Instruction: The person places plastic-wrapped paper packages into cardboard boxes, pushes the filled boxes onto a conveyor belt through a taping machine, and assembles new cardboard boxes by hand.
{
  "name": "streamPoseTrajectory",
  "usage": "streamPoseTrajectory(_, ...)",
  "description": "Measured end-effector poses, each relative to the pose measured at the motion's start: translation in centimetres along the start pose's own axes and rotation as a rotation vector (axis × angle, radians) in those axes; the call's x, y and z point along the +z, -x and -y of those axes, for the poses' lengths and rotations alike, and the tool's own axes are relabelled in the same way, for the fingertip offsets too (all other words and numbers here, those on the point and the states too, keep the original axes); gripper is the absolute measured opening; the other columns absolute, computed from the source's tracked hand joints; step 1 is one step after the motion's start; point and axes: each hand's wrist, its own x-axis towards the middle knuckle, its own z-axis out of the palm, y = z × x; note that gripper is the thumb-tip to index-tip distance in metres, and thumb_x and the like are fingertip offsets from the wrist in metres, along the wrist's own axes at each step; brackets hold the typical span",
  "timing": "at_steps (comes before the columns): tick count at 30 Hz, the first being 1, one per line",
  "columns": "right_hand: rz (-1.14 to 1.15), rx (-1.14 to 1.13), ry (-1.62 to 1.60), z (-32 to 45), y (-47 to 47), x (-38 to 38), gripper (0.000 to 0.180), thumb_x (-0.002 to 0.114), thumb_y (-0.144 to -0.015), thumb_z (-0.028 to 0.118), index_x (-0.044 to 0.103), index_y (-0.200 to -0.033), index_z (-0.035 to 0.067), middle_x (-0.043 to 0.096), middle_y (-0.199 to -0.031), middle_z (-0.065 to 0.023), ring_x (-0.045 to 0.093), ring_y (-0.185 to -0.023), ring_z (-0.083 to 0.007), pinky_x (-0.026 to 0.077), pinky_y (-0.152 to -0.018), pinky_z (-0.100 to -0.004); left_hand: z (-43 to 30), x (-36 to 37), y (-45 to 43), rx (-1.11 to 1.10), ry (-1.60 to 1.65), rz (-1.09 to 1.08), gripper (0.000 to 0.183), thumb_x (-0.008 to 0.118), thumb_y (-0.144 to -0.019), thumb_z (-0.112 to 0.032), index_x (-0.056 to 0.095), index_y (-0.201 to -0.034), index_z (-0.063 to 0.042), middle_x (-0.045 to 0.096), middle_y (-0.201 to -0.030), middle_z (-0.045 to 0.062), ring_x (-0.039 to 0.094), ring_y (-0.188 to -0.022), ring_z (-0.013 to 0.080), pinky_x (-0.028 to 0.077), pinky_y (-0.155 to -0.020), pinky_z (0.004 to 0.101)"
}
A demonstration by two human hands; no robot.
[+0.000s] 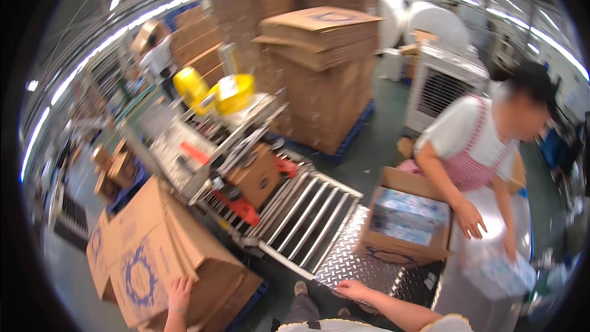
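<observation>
My left hand (181,294) lies at the near edge of the top flattened cardboard carton (138,267) in a leaning stack. Its fingers touch the board; whether they grip it is hidden. My right hand (354,289), loosely curled with nothing visible in it, is at the near edge of a diamond-plate metal surface (343,244). Beyond it stands an open cardboard box (401,256), partly filled with clear-and-blue plastic packs (410,214). Across from me, a co-worker (470,147) in a pink checked apron has one hand on a blurred plastic pack (500,269).
A roller conveyor (309,221) leads to a carton-taping machine (207,143) with a closed carton (256,175) inside. Behind it, flat cardboard (318,97) is stacked high on a blue pallet (343,147). A steel table (479,304) is at right. Another person (159,62) carries a box far left.
</observation>
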Motion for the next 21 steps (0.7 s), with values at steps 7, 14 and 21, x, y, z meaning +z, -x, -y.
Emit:
streamPoseTrajectory(7,-0.509,-0.305,-0.174,1.0,14.9,-9.5,0.05,0.069,-0.095,0.022,0.053,-0.139,0.006,0.071,-0.111,-0.0139,0.069,-0.09,-0.0221,0.055,-0.082,-0.0356,10.8,-6.8,4.2,-1.007,0.172,0.592,0.103,0.072,-0.091,-0.025,0.002,-0.163,-0.006,0.016,-0.168,0.021,0.024,-0.152,0.0293,0.027,-0.121,0.0423)
streamPoseTrajectory(14,-1.497,-0.771,-0.339,11.8,26.8,-17.2,0.045,0.058,-0.097,0.002,0.048,-0.14,0.004,0.06,-0.117,-0.0109,0.059,-0.081,-0.0124,0.051,-0.076,-0.0297,-8.2,-37.8,-2.1,-0.112,-0.266,-1.1,0.029,0.063,-0.099,-0.026,0.057,-0.09,0.0,0.054,-0.082,0.016,0.055,-0.074,0.0376,0.044,-0.067,0.0449)
streamPoseTrajectory(21,-0.663,-0.823,0.449,16.0,32.2,-8.9,0.092,0.07,-0.088,0.056,0.036,-0.154,0.002,0.037,-0.153,-0.0267,0.041,-0.138,-0.0431,0.032,-0.116,-0.0519,-22.7,-45.5,-4.4,0.585,0.259,-1.139,0.07,0.045,-0.095,-0.072,0.039,-0.069,-0.007,0.033,-0.065,0.006,0.041,-0.06,0.0243,0.031,-0.059,0.0377)
